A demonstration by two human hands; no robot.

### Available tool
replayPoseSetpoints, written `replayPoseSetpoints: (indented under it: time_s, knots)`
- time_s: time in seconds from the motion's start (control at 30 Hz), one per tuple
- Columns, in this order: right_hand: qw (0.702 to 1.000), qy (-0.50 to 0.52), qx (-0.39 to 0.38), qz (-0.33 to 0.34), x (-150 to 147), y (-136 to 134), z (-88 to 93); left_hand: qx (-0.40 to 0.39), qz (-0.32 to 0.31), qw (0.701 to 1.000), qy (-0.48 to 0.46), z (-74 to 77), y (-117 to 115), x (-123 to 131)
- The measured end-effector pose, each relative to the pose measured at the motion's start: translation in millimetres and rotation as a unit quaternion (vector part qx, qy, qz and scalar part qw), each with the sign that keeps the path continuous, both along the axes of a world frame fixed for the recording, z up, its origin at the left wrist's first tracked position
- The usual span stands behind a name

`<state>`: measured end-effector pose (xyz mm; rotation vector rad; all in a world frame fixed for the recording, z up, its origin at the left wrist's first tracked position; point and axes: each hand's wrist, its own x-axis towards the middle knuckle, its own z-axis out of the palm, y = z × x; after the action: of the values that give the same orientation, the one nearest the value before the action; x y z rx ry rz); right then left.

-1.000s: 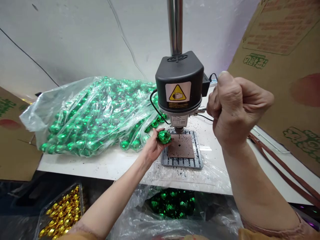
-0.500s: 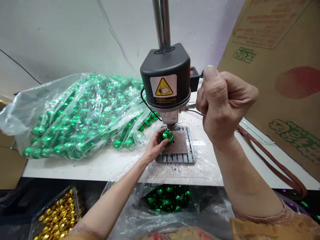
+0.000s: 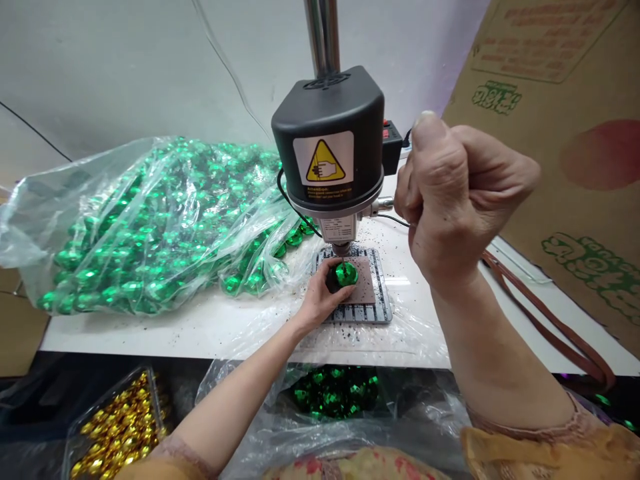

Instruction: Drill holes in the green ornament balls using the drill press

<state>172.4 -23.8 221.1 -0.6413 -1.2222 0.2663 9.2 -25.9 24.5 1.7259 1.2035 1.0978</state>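
Note:
My left hand [image 3: 325, 293] pinches a shiny green faceted ball [image 3: 347, 273] between thumb and fingers. The ball rests on the brown square pad [image 3: 365, 290] of a bench drill press [image 3: 327, 140], right under the chuck [image 3: 341, 249]. A thin bit reaches down to the top of the ball. Higher up on the right, my right hand [image 3: 450, 193] is closed in a fist at the end of the metal feed lever [image 3: 384, 204]; the grip inside it is hidden.
A clear plastic bag [image 3: 150, 227] of green balls lies left on the white table [image 3: 165, 337]. Below the edge are more green balls [image 3: 335, 393] and a bin of gold balls [image 3: 115, 427]. At right stand a cardboard box [image 3: 560, 133] and a brown strap [image 3: 545, 320]. Dark shavings litter the base.
My left hand has shifted the green ball slightly right, beneath the drill bit. My right hand stays closed at the lever. The view has moved slightly.

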Motion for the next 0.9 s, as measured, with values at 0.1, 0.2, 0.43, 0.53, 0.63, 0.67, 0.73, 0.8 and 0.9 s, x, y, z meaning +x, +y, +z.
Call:
replayPoseSetpoints:
  time_s: [0.1,0.2,0.43,0.53,0.63,0.67,0.73,0.8,0.9]
  knots:
    - [1.000,0.000,0.014,0.008,1,-1,1.0,0.001,-0.001,1.000,0.002,-0.9,-1,2]
    - [1.000,0.010,0.023,-0.001,1,-1,-1.4,-0.004,-0.012,1.000,-0.009,-1.9,-1,2]
    - [0.996,0.031,0.081,-0.005,0,-5,-29.2,0.004,-0.011,1.000,-0.010,-1.8,-1,1]
    - [0.994,0.027,0.102,-0.019,0,-4,-38.8,0.012,-0.014,1.000,-0.012,-2.5,0,1]
    - [0.990,0.033,0.135,-0.034,-1,-1,-42.7,0.010,-0.017,1.000,-0.015,-3.8,0,1]
    - [0.989,0.032,0.138,-0.039,-1,-1,-43.4,0.009,-0.017,1.000,-0.017,-4.2,0,1]
    - [0.989,0.026,0.141,-0.042,1,0,-44.5,0.008,-0.020,1.000,-0.019,-4.5,0,1]
    - [0.989,0.014,0.141,-0.038,3,1,-46.0,0.008,-0.021,1.000,-0.018,-4.3,0,1]
    - [0.989,-0.002,0.149,-0.020,7,2,-48.7,0.006,-0.023,1.000,-0.013,-3.7,0,1]
